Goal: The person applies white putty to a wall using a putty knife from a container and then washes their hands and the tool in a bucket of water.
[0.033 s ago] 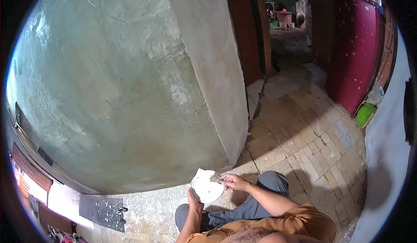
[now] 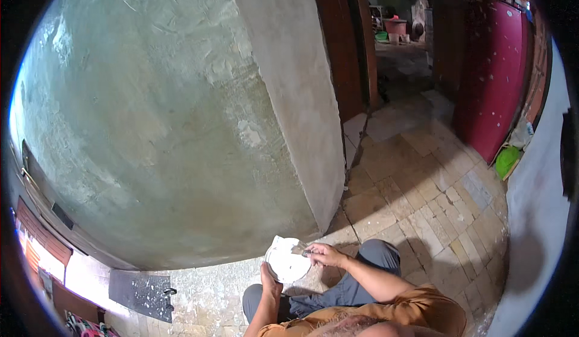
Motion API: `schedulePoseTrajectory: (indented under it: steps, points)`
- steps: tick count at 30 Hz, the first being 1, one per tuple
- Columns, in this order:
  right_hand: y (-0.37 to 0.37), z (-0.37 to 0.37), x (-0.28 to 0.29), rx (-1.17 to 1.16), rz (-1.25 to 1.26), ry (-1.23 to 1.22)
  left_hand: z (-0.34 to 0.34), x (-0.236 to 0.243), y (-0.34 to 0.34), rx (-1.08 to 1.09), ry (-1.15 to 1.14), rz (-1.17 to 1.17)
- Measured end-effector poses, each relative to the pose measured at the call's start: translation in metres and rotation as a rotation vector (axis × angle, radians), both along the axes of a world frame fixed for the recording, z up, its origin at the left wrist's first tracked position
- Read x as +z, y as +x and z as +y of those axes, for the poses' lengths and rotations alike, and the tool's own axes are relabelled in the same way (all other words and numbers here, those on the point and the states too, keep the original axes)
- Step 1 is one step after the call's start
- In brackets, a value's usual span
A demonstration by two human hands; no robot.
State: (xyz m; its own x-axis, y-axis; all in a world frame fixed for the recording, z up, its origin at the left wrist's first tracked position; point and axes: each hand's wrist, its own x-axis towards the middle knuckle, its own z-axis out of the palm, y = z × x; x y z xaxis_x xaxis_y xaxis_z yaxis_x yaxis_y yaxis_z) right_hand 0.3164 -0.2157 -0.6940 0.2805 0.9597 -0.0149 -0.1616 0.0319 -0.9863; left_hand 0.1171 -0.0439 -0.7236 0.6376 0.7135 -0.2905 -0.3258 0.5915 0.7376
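Hands at a white plate of filler, below a plastered wall.

The left hand grips the white plate from beneath; the right hand is closed on a small scraper resting at the plate's upper rim. Both match the other frame, so nothing has shifted. Plate hangs above the knees, near the grey-green wall; paved floor to the right.

Single head-worn fisheye view, looking down and forward, close over the lap, facing a plastered wall
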Motion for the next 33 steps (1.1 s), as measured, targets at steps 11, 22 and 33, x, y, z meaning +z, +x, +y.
schedulePoseTrajectory:
  steps: [11, 22, 33]
  points:
    - [0.01, -0.014, 0.01, -0.026, -0.006, 0.018, 0.002, -0.006, 0.008, 0.012, -0.065, -0.015]
    - [0.001, -0.011, 0.018, -0.058, -0.059, 0.008, 0.008, 0.015, 0.011, -0.047, -0.087, -0.033]
    - [0.004, -0.02, 0.046, -0.119, -0.376, 0.126, 0.019, -0.008, 0.015, -0.09, -0.069, -0.035]
